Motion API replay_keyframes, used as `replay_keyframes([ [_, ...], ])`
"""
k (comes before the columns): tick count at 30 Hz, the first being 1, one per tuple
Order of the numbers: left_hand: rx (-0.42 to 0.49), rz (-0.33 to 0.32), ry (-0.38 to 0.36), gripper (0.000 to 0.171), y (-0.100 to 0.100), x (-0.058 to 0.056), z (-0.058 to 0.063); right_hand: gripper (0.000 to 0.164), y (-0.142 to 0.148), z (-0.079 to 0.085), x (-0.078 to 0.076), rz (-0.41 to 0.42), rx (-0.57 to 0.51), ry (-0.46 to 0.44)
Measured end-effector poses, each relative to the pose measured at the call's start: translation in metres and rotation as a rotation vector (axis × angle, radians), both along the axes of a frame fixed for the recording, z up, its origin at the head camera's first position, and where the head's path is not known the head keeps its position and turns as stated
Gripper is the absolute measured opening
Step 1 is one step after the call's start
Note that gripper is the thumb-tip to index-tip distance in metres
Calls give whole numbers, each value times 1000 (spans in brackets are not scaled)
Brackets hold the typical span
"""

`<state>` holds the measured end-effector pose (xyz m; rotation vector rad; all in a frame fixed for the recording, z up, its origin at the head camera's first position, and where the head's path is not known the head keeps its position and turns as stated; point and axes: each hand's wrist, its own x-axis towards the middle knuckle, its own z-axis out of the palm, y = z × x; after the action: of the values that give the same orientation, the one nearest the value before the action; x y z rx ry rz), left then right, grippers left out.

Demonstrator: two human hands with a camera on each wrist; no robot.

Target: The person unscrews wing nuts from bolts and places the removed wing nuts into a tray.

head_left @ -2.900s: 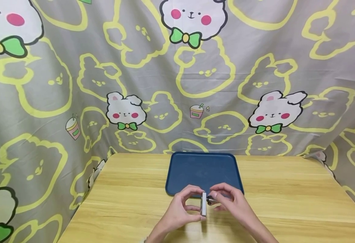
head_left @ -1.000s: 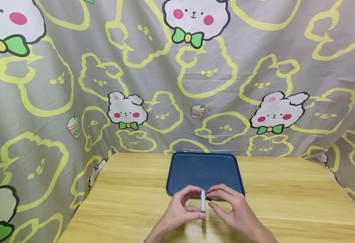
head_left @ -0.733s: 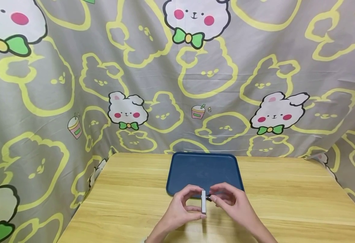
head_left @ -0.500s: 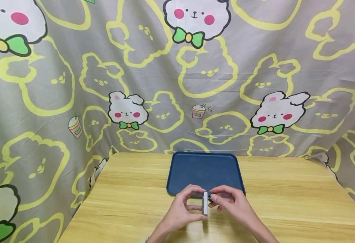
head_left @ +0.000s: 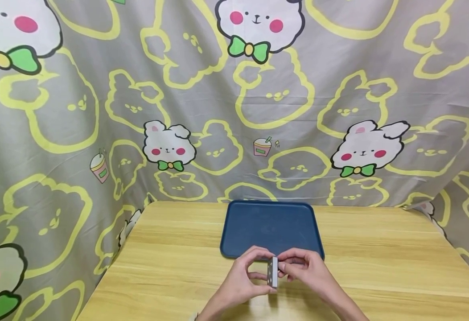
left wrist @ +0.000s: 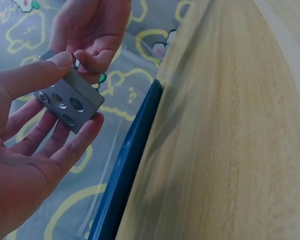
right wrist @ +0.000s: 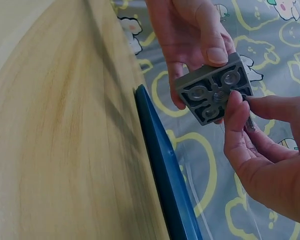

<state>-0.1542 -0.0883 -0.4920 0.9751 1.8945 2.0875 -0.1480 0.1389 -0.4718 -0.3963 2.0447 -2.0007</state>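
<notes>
My left hand (head_left: 240, 278) grips a square grey metal block (head_left: 274, 272) by its top and bottom edges, above the table. Round holes mark the face (left wrist: 79, 119) seen in the left wrist view; recessed pockets and round bosses cover the opposite face (right wrist: 210, 92). Close against that recessed side, my right hand (head_left: 308, 269) pinches a small part between thumb and fingers. Most of this part is hidden. A short threaded metal shaft (right wrist: 250, 123) shows beside the right fingers in the right wrist view; whether it belongs to the pinched part, I cannot tell.
A dark blue tray (head_left: 270, 227) lies on the wooden table (head_left: 170, 249) just beyond the hands. Behind the table hangs a grey curtain (head_left: 218, 102) with yellow outlines and white cartoon animals; it also covers both sides.
A second ago the right fingers were spread around a small dark piece with a silver rod; now they pinch it. The block has shifted slightly right and down, turning to show more of its holed face.
</notes>
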Motion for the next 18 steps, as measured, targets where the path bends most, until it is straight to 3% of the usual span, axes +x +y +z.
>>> replay_keyframes([
  [5, -14, 0, -34, 63, -1, 0, 1, 24, -1, 0, 1, 5, 11, 71],
  [8, -33, 7, -88, 63, -1, 0, 2, 19, -3, -1, 2, -11, 29, 169],
  [12, -49, 20, -125, 63, -2, -1, 2, 15, -9, -2, 5, -96, 106, 392],
  [18, -10, 2, -120, 61, -5, -3, 2, 34, -16, -5, 6, -208, 188, 735],
])
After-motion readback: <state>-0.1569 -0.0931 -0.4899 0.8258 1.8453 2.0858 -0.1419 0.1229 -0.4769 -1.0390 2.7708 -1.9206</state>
